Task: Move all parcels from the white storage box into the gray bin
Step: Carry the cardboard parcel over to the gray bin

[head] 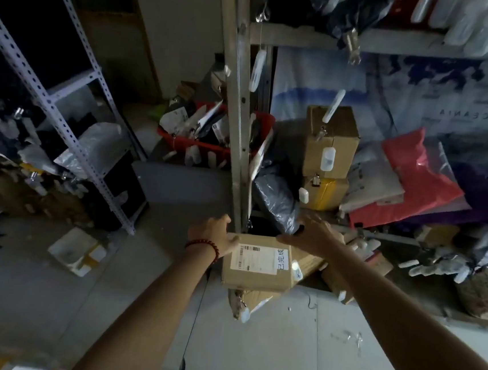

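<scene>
Parcel being handled is a brown cardboard parcel with a white shipping label, sitting about mid-view on top of more brown boxes. Left hand, red bead bracelet on the wrist, has its fingers wrapped round the 9 o'clock edge. Right hand lies over the 2 o'clock corner with fingers spread, fairly straight. Gray bin is at 11 o'clock from the parcel.

Lower parcel mostly hidden beneath upper parcel
</scene>
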### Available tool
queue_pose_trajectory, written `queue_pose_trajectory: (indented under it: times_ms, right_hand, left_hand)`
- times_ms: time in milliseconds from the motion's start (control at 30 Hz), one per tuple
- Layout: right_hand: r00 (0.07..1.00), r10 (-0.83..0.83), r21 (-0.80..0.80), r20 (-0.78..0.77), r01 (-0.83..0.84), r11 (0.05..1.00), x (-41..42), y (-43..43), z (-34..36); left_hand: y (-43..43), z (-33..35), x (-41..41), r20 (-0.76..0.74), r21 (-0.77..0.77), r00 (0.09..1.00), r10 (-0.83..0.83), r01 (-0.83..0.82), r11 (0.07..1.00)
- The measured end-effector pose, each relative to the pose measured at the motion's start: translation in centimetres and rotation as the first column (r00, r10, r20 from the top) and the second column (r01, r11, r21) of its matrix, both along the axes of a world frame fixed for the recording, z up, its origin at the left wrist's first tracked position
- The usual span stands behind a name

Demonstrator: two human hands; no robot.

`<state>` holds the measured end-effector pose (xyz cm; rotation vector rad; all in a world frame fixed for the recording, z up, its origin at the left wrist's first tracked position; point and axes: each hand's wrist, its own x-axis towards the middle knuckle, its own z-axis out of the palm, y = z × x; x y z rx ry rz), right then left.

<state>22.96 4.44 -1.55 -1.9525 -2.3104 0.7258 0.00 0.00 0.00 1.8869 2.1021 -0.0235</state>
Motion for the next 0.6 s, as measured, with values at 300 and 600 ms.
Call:
queue_pose_trajectory:
  times_ms: [300,600]
  right_hand:
    - [0.995,-0.1,-0.21,0.012,0.1,0.973,0.0,1.1,-8.7]
    - [0.94,-0.31,-0.402,-0.141,0.232,0.886,-0.2,0.0,-14.9]
  left_hand:
    - [1.7,-8.8,0.6,0.112,-0.212,0.984,0.136,-0.11,0.971]
    - [0.7,-14.2,0.2,0.249,-0.303,0.931,0.266,-0.186,0.935]
